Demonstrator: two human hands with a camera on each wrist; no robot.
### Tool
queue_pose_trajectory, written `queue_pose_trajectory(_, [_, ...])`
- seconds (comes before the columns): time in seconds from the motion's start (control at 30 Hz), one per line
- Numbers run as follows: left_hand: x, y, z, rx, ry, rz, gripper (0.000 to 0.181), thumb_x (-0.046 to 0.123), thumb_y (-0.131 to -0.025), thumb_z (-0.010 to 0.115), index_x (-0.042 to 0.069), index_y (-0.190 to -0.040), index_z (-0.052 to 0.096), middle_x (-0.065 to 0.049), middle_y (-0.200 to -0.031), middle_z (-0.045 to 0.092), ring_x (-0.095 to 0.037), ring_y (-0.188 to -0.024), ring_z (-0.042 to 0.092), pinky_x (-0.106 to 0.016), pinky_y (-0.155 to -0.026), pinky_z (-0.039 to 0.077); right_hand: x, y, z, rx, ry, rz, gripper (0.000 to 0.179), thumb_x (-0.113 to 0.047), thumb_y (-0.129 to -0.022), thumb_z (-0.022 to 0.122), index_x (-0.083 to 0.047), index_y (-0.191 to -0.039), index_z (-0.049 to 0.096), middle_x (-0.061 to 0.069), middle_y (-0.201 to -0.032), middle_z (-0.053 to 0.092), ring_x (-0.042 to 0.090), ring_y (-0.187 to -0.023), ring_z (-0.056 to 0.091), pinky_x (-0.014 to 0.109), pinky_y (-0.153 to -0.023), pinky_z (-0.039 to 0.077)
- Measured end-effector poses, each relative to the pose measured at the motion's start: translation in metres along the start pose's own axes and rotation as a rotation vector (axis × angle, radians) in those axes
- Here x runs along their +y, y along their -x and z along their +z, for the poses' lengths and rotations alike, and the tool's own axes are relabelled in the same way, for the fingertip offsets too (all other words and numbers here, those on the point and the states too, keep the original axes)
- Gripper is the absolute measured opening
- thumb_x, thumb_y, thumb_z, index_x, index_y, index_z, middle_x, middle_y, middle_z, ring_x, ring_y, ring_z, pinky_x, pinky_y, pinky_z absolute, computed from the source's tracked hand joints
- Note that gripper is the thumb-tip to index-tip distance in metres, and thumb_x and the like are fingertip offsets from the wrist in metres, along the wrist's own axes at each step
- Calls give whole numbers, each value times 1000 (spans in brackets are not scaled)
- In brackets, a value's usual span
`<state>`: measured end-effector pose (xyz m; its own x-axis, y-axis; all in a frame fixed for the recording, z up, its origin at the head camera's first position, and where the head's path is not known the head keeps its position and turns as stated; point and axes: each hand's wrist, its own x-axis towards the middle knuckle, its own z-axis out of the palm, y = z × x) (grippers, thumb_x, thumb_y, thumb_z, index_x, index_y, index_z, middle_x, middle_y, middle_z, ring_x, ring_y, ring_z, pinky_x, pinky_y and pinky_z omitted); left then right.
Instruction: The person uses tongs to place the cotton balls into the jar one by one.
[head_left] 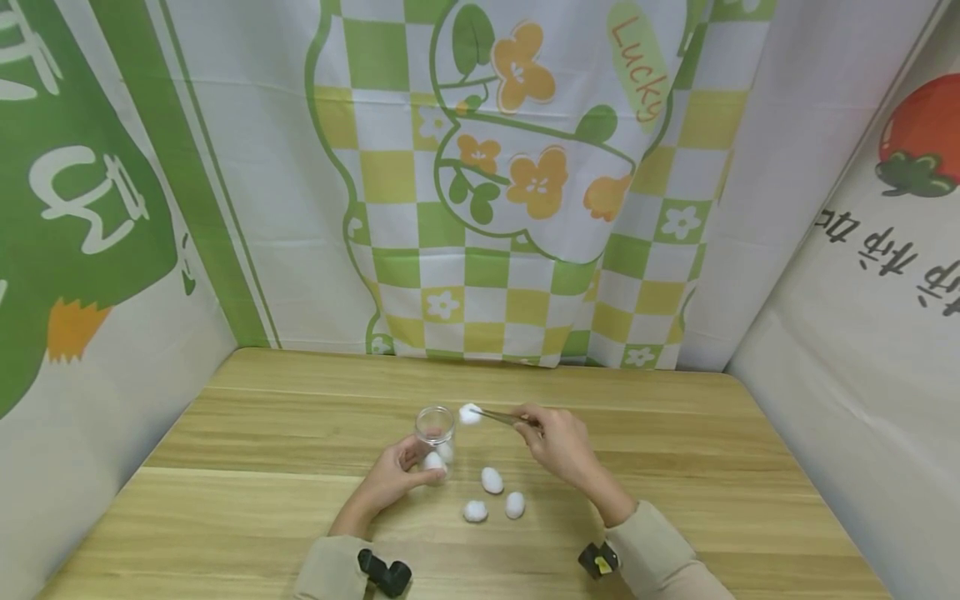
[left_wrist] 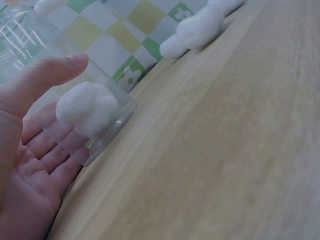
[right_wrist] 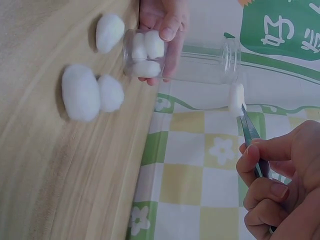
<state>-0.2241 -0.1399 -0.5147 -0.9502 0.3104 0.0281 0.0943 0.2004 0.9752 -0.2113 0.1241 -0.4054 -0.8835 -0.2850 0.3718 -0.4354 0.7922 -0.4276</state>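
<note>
At the upper right of centre in the head view, "Lucky" (head_left: pixel 640 62) is legible on the checked curtain (head_left: pixel 483 287); 好 (right_wrist: pixel 274 32) can be read at the upper right of the right-wrist view. The characters (head_left: pixel 888 254) at the head view's right edge are cut off there.

At lower centre, your left hand (head_left: pixel 393 477) is curled round the clear jar (head_left: pixel 436 436), which holds white cotton balls; the head view leaves their count hard to make out. Your right hand (head_left: pixel 558 442) pinches the tweezers (head_left: pixel 498 417), their rear end hidden by your fingers, and their tips grip a cotton ball (head_left: pixel 469 414) just beside the jar's mouth. Three loose balls (head_left: pixel 491 480) lie below it. The left-wrist view crops the jar's rim.

The table's (head_left: pixel 285 433) far edge runs behind the jar; its wood stretches well past both your hands to left and right.
</note>
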Motion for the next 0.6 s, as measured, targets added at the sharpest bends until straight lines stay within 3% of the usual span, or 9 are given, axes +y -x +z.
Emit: queue_pose_trajectory(0.6, [1,1,0,23,-3,-8,61,16,-83,75,4,-137,50,-21,-137,57,-38,-136,47,-53,-120,31,-16,-5,-1,-8,-27,-45,13,-15,-88,67,-12,-100,72,10,-89,77,23,-76,73,14,-45,41])
